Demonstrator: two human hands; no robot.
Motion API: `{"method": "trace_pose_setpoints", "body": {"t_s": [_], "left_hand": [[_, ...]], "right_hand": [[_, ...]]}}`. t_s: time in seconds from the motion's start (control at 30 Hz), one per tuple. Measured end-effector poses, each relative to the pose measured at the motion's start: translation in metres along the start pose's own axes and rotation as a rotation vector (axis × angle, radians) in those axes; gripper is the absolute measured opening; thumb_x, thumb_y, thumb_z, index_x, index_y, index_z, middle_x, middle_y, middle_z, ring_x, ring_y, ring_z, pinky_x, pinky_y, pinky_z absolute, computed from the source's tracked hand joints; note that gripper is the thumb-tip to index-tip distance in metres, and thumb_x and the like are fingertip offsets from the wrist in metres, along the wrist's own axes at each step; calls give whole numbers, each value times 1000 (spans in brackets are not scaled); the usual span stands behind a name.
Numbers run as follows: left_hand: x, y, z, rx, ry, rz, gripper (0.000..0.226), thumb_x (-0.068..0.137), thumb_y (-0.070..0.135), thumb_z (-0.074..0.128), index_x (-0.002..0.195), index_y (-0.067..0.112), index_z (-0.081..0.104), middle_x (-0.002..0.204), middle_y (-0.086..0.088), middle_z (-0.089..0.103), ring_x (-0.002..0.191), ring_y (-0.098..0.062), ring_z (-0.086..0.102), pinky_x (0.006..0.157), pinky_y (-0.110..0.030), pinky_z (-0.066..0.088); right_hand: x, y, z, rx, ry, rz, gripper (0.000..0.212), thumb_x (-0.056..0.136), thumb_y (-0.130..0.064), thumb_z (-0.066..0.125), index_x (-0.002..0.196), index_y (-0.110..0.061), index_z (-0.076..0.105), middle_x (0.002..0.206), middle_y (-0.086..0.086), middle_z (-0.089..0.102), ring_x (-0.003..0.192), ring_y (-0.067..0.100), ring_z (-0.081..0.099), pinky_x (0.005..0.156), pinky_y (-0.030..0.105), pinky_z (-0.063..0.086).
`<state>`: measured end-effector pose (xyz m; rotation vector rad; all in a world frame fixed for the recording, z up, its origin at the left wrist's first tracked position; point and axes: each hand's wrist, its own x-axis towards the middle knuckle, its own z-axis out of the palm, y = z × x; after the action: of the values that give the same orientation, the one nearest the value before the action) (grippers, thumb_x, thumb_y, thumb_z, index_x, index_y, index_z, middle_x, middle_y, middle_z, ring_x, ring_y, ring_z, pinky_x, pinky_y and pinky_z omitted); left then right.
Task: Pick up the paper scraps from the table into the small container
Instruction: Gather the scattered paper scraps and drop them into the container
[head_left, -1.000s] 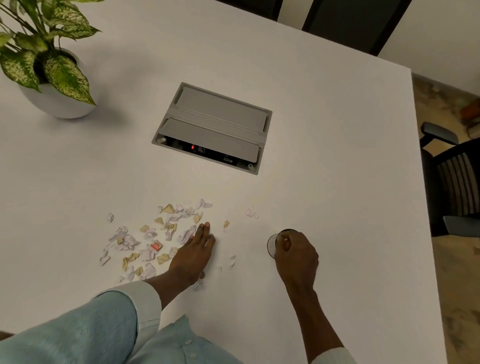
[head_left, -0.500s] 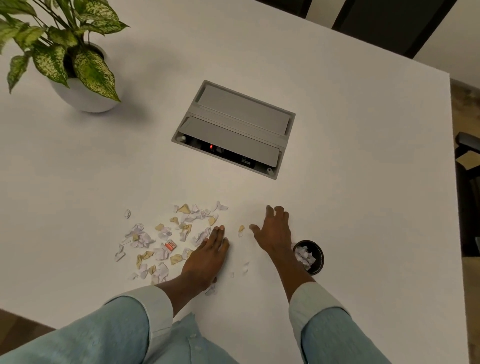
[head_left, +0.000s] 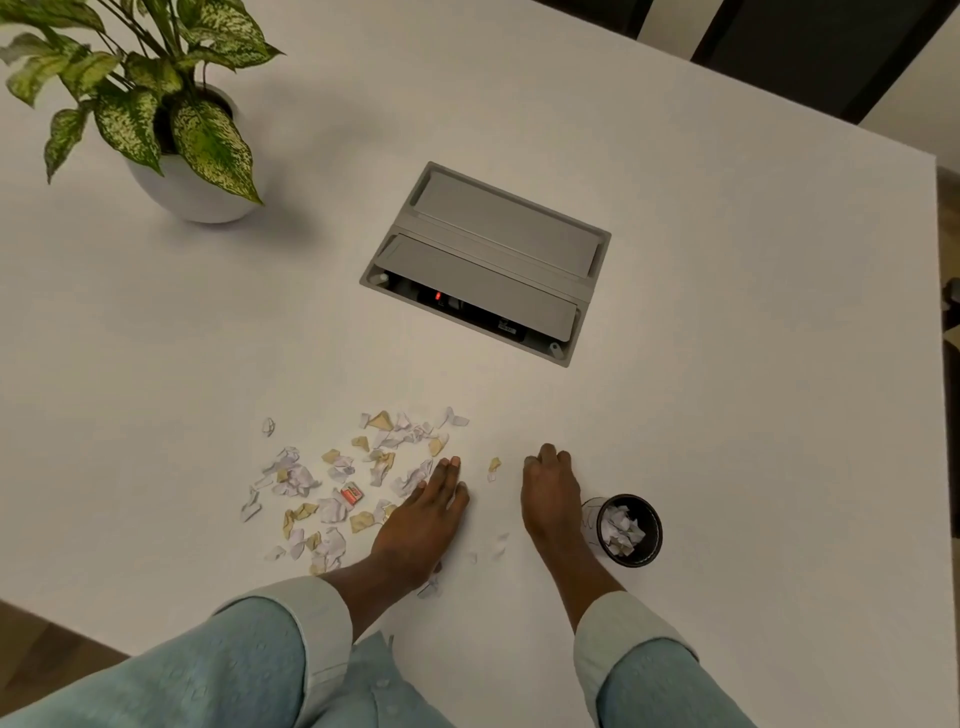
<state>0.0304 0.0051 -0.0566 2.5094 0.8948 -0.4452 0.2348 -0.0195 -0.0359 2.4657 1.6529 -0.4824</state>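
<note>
You are leaning over the white desk (head_left: 727, 415) with both hands down on it. Your left hand (head_left: 423, 519) is lying flat and open at the right edge of the big pile of paper scraps (head_left: 353, 483), touching a few of them but holding nothing. Your right hand (head_left: 550, 499) is curling its fingers down near 1 tan scrap (head_left: 493, 466) that is sitting between your 2 hands. I cannot tell if it is pinching anything yet, because the fingers are hiding what is under them.

The small black cup (head_left: 631, 530) is standing just beside your right wrist, with some scraps already in it. Most of the scraps are waiting on the desk.

Be careful here. Your wrist is so close to the cup that a quick swing could knock it over and spill it. The scraps look light, so a fast sweep could blow them away. A few tiny white bits (head_left: 498, 545) near you could get missed.
</note>
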Motion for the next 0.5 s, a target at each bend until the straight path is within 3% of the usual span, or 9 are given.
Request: {"method": "trace_pose_setpoints", "body": {"t_s": [0.2, 0.37, 0.5], "left_hand": [[1, 2, 2, 20, -5, -11, 114, 79, 4, 81, 160, 4, 0, 164, -21, -29, 149, -34, -29, 125, -45, 23], [0, 3, -2, 35, -23, -21, 110, 81, 5, 79, 161, 2, 2, 166, -22, -27, 156, -38, -19, 126, -44, 22], [-1, 3, -4, 41, -29, -18, 112, 80, 10, 81, 160, 2, 4, 167, -22, -25, 157, -37, -17, 126, -44, 24]], "right_hand": [[-27, -8, 0, 128, 4, 38, 28, 93, -1, 47, 107, -12, 68, 116, 5, 60, 109, 23, 55, 82, 33, 48], [-69, -12, -25, 386, 286, 92, 15, 85, 4, 70, 88, -8, 77, 89, 5, 68, 82, 25, 64, 67, 36, 55], [-98, 13, -38, 497, 460, 219, 12, 84, 1, 75, 91, -9, 78, 92, 2, 70, 83, 21, 68, 74, 28, 54]]}}
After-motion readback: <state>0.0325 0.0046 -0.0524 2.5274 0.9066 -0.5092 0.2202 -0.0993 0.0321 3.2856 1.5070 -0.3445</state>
